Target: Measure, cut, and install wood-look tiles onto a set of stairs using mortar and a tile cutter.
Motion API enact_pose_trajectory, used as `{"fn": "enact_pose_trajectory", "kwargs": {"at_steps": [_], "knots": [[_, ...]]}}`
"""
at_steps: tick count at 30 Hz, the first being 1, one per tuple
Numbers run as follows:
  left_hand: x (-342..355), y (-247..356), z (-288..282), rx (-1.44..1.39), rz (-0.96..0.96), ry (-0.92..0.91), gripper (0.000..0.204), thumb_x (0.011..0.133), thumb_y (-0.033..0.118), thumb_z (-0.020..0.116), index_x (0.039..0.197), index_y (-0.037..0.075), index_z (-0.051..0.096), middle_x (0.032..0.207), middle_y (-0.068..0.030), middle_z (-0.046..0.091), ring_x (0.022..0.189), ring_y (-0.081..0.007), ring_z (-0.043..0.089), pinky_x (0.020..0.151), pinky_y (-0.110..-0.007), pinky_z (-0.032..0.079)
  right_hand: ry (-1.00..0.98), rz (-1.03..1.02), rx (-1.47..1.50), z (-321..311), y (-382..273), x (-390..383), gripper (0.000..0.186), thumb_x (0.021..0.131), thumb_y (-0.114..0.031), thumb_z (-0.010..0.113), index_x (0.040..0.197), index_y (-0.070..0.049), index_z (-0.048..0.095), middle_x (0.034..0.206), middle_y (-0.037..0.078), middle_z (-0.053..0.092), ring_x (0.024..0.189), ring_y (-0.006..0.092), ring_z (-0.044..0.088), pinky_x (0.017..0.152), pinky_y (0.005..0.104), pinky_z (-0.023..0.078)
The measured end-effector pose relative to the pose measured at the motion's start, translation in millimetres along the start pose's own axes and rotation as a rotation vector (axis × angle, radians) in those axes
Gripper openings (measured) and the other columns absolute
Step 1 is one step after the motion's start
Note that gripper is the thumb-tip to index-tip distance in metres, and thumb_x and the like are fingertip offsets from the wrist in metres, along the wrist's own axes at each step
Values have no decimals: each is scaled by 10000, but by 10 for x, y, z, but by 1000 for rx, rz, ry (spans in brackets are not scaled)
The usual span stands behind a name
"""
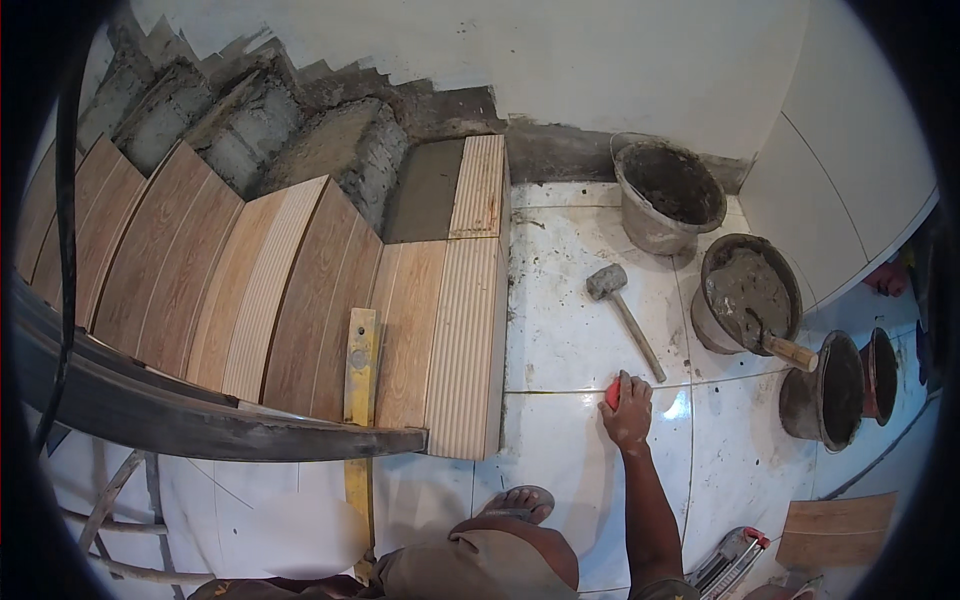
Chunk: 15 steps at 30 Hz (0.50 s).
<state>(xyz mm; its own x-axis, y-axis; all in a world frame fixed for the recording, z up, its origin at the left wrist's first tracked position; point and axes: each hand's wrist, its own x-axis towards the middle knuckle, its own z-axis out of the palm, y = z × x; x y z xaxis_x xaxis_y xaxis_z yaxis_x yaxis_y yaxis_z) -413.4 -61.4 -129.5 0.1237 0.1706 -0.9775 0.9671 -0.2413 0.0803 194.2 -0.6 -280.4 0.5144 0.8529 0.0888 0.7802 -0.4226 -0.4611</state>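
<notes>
My right hand point(627, 415) reaches down to the white tiled floor, its fingers closed round a small red object point(613, 393). Most of that object is hidden, so its kind does not show. Just beyond the hand lies a mallet point(630, 330) with a grey head and a light handle. My left hand is out of sight. To the left rises a staircase with wood-look tiles, and its lowest step has a ribbed front tile point(466, 350). A shorter ribbed tile point(478, 185) sits near the wall beside a patch of smooth grey mortar point(425, 190).
A yellow spirit level point(362, 365) leans by the dark metal stair beam point(250, 425). At right stand a dirty bucket point(645, 230), a mortar-filled bucket point(705, 325) holding a wooden-handled trowel point(790, 352), and two tipped buckets. A tile cutter point(730, 565) lies near a loose tile point(835, 530).
</notes>
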Motion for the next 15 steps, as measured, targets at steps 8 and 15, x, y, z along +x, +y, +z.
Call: {"fn": "enact_pose_trajectory", "kwargs": {"at_steps": [8, 15], "knots": [[-45, 743, -945, 356, 273, 117, 388, 1005, 348, 494, 1272, 127, 668, 1154, -170, 735, 1075, -374, 711, 876, -540, 573, -259, 392, 1183, -404, -323, -238, 586, 881, -240, 757, 1378, -24, 536, 1053, 128, 690, 885, 253, 708, 768, 387, 608], [552, 2836, -1679, -910, 858, 205, 496, 1076, 364, 600, 1433, 21, 557, 1320, -141, 656, 1229, -223, 633, 998, -376, 529, -119, 249, 1571, -891, -1418, -739, 572, 1026, -427, 578, 1376, 16, 481, 1090, 171, 672, 999, 263, 695, 853, 378, 595]]}}
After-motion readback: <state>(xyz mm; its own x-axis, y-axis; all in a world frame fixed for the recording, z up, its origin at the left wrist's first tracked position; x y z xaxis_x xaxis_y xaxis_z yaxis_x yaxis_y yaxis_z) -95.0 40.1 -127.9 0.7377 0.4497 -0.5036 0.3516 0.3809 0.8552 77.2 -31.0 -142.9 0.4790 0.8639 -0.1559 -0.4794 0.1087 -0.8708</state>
